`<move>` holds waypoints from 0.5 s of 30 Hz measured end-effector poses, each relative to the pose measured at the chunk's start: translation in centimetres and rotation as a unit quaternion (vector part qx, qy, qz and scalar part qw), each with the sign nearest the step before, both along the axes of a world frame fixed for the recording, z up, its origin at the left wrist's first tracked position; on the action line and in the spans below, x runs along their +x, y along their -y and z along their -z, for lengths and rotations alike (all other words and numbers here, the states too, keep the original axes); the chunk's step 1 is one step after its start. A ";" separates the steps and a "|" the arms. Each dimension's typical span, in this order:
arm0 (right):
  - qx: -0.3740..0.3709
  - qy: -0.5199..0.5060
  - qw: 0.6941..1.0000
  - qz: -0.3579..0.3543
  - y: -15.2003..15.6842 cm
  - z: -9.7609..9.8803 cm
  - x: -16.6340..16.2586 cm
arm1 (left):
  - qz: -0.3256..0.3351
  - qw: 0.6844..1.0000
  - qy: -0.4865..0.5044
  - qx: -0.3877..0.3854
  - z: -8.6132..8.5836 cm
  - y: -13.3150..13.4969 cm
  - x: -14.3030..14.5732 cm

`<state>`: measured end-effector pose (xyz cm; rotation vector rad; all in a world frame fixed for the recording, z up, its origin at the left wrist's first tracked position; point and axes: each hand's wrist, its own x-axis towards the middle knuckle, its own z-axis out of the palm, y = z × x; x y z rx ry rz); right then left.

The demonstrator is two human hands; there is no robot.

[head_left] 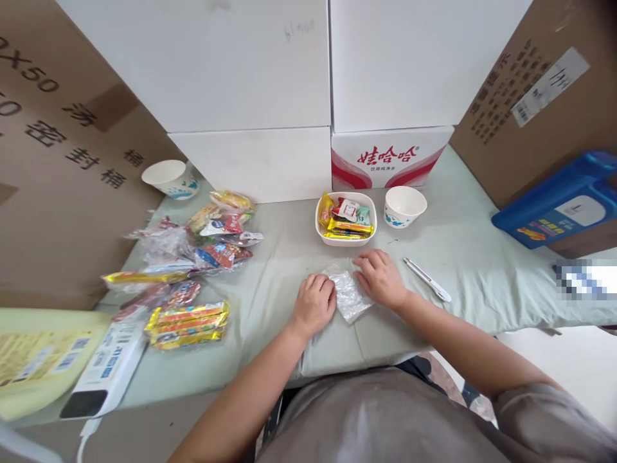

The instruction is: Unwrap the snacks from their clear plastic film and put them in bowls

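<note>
A crumpled, clear plastic bag [351, 297] lies on the cloth in front of me, between my two hands. My left hand [315, 303] rests at its left edge with the fingers curled down onto the plastic. On the other side, my right hand [380, 278] has bent fingers and thumb at the bag's upper right edge. Just beyond the bag stands a white rectangular bowl [346, 242], filled with small wrapped snacks [351, 218] in yellow, red and pale green. A white utility knife [427, 280] lies to the right of my right hand.
Snack packets [216, 235] are heaped at left, near a bag of yellow-wrapped sticks [187, 325]. Paper bowls stand at right [405, 207] and far left [171, 179]. White boxes [250, 164] wall the back. A power strip [113, 360] and a blue bottle [554, 202] flank the sides.
</note>
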<state>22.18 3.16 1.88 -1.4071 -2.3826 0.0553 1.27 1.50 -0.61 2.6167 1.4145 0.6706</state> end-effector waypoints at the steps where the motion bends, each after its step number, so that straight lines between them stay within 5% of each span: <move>1: 0.004 -0.001 0.999 -0.054 0.9 0.1 0.3 | 0.001 1.000 -0.003 -0.001 0.0 0.0 0.0; 5: -0.061 0.048 0.974 -0.213 5.7 1.4 0.3 | 0.008 0.999 -0.036 -0.001 0.0 0.0 0.0; 9: -0.101 0.075 0.974 -0.188 9.2 2.2 0.5 | 0.016 0.999 -0.045 0.006 0.0 0.1 0.0; 15: 0.002 0.021 0.993 -0.118 9.0 1.5 1.5 | 0.059 0.998 -0.002 0.010 -0.1 0.0 0.0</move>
